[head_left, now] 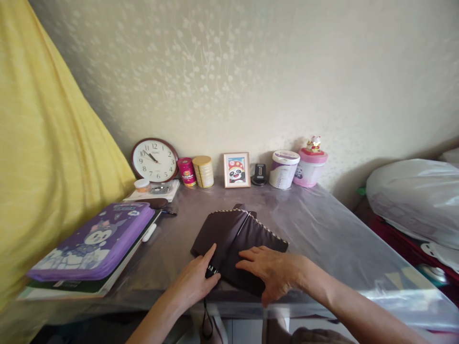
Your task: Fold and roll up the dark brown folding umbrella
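Observation:
A dark brown folded umbrella (pixel 239 234) with a light trimmed edge lies on the plastic-covered table (pixel 322 229) near its front edge. My left hand (pixel 195 281) rests on the umbrella's near left end, fingers curled around the handle part, with a black strap (pixel 206 320) hanging below the table edge. My right hand (pixel 268 270) lies flat on the brown fabric, fingers stretched out and pressing it down.
A purple cartoon case (pixel 95 241) sits on books at the left. Along the wall stand a round clock (pixel 154 160), a pink tin (pixel 187 172), a gold tin (pixel 203 171), a framed panda picture (pixel 236 169), a white tub (pixel 284 168) and a pink jar (pixel 310 167). A white bag (pixel 412 196) lies at the right, a yellow curtain (pixel 43 157) at the left.

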### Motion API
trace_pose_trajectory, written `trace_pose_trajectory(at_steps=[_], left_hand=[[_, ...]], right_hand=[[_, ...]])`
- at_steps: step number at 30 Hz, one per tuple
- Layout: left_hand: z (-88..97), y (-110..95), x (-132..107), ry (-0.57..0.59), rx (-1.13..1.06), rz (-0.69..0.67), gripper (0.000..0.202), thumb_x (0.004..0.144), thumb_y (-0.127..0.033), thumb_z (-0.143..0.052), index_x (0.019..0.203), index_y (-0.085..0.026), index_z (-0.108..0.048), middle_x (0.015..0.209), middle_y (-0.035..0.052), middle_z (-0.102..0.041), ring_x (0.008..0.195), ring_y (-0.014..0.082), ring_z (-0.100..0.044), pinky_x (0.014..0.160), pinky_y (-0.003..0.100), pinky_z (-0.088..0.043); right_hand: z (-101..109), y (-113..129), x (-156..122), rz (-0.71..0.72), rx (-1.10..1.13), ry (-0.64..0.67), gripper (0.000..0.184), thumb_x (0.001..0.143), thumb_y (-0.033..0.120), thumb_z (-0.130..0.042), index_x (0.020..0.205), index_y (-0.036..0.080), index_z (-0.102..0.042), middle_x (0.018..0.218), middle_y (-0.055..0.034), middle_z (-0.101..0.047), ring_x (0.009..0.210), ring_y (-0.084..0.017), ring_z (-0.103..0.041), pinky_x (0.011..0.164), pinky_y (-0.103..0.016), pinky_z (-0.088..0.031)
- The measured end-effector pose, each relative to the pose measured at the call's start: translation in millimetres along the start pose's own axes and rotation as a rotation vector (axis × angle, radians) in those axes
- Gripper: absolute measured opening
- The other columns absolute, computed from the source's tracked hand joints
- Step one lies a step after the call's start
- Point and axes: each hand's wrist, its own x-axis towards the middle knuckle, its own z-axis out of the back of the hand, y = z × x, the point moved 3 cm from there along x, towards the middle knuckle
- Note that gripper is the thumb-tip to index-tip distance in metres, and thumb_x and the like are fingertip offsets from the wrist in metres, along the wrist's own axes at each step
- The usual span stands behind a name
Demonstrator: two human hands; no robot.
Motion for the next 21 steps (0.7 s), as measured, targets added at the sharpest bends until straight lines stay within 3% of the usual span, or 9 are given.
trace_pose_trajectory(at_steps=[7,13,21], left_hand=[[2.4,-0.9,-1.2,0.009,0.019,0.011,0.070,0.077,-0.035,-0.051,0.139,-0.019,-0.023,0.121,0.0112,-0.056,0.110,0.0213,-0.052,0.091,0.029,-0.037],[-1.4,4.9,1.7,-0.008,0.014,-0.017,0.071,0.076,-0.037,-0.051,0.139,-0.019,-0.023,0.124,0.0114,-0.054,0.110,0.0215,-0.052,0.090,0.028,-0.038],[-4.5,9.0,4.1,-0.015,-0.006,-0.019,0.072,0.076,-0.038,-0.052,0.139,-0.020,-0.023,0.123,0.0122,-0.055,0.108,0.0226,-0.053,0.089,0.031,-0.038]], right_hand=[[1.8,-0.7,-1.1,-0.016,-0.007,-0.049,0.051,0.052,0.012,-0.071,0.099,0.026,-0.059,0.114,-0.0062,-0.057,0.100,-0.025,-0.055,0.085,-0.038,-0.043],[5.9,-4.0,-0.4,-0.040,-0.105,0.036,0.040,0.059,0.009,-0.064,0.096,0.024,-0.060,0.107,-0.0057,-0.059,0.092,-0.023,-0.056,0.080,-0.036,-0.044],[13.3,-15.6,-5.6,-0.067,-0.053,0.039,0.034,0.064,0.025,-0.069,0.097,0.024,-0.061,0.100,-0.0037,-0.061,0.087,-0.021,-0.057,0.072,-0.031,-0.045]])
